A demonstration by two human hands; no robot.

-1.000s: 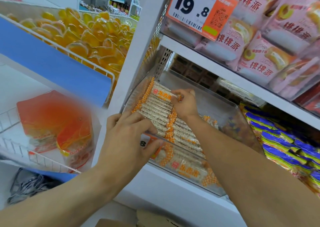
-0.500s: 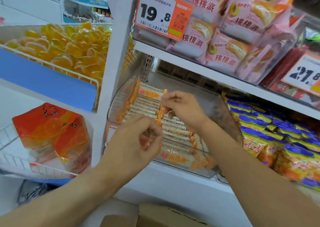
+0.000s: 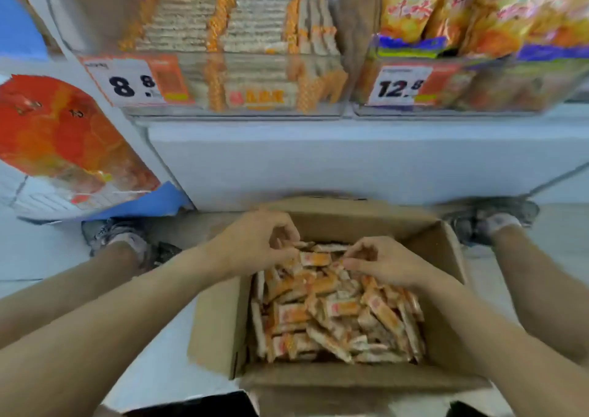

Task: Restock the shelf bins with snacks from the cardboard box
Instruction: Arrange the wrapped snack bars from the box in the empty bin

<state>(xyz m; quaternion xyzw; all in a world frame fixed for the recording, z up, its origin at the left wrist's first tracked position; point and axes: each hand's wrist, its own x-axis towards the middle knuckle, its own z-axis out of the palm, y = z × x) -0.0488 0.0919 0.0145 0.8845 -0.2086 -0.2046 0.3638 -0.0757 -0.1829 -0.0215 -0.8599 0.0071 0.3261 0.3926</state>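
1. Cardboard box point(image 3: 220, 321) sits on the floor, directly below the clear shelf bin point(image 3: 236, 85) tagged 8.8. It's open and holds a loose, jumbled pile of orange-and-white snack bars point(image 3: 338, 308).
2. Left hand point(image 3: 255, 244) is at the far-left of the pile inside the box, fingers curled down onto the top bars. It looks like it's pinching one or two, but blur makes the exact grip hard to confirm.
3. Right hand point(image 3: 379, 263) is at the far-right of the pile, fingertips curled in toward a bar. Contact is likely; whether it grips I cannot tell.
4. Handling, my read: bars are light, slim and individually film-wrapped, so slippery and prone to sliding out of a stack. The contents are probably brittle, so don't squeeze.
5. Best hold: gather several aligned bars and clamp across their long sides, not by the crimped ends.
6. The bin above the box is already partly filled with neat rows.
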